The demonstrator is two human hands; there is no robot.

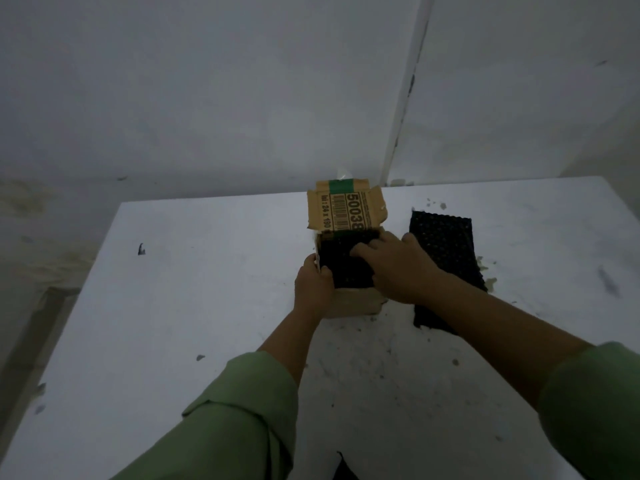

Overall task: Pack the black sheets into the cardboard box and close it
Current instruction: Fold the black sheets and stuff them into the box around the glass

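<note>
Clamped around the near-left corner of the cardboard box (349,299): left hand (313,285), fingers curled over the left wall, thumb tip inside the rim against the black sheets in the box (341,263). Pressed flat on top of those sheets, just right of the left hand: right hand (398,268), fingers spread and stretched toward the far-left side, palm down, gripping nothing. Box open, far flap (346,211) standing up beyond both hands, printed with a barcode, large digits and a green band. More black sheets on the table (441,244) just right of the right hand, perforated, lying flat beside the box, partly hidden under the right forearm. White table (207,289) beneath everything, scuffed and speckled with dark crumbs around the box. Green sleeves (242,417) pushed up on both forearms, nearer than the hands. Pale wall (207,98) beyond the flap.
</note>
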